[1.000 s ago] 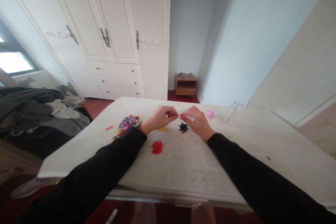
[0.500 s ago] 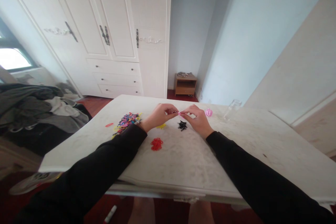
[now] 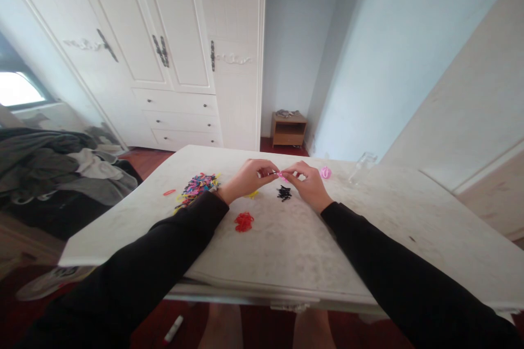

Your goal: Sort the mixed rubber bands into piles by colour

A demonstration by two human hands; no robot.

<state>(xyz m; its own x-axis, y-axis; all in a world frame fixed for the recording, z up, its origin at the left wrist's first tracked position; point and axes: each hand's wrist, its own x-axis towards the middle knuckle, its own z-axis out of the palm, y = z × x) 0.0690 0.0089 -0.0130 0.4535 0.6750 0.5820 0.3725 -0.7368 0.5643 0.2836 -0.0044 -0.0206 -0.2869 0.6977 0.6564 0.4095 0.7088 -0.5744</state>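
Both hands up over the far half of the white table (image 3: 303, 251), fingertips nearly meeting; using that pinch spot as the clock centre, 12 pointing away from me. My left hand (image 3: 248, 180) is coming in from 8 o'clock and gripping the left end of a small pink loopy piece (image 3: 283, 176) between thumb and forefinger. My right hand (image 3: 310, 183) is coming in from 4 and pinching the same piece from its side, thumb against forefinger. A thin dark bit is showing at the left fingertips; too small to tell whether it's a separate band or shadow. Black pile (image 3: 284, 193) is lying at 6, just below the pinch. Yellow pile (image 3: 252, 194) is sitting at 8, partly hiding behind my left hand. Red pile (image 3: 244, 222) is resting at 7, nearer me. Big mixed-colour heap (image 3: 200, 186) is spreading at 9, beside my left wrist, sleeve covering part of it; one stray red loop (image 3: 169, 192) is lying farther out that way. Pink bundle (image 3: 326, 173) is sitting at 3, near my right hand, and a clear glass jar (image 3: 363, 168) is standing tilted-looking beyond it, same direction.
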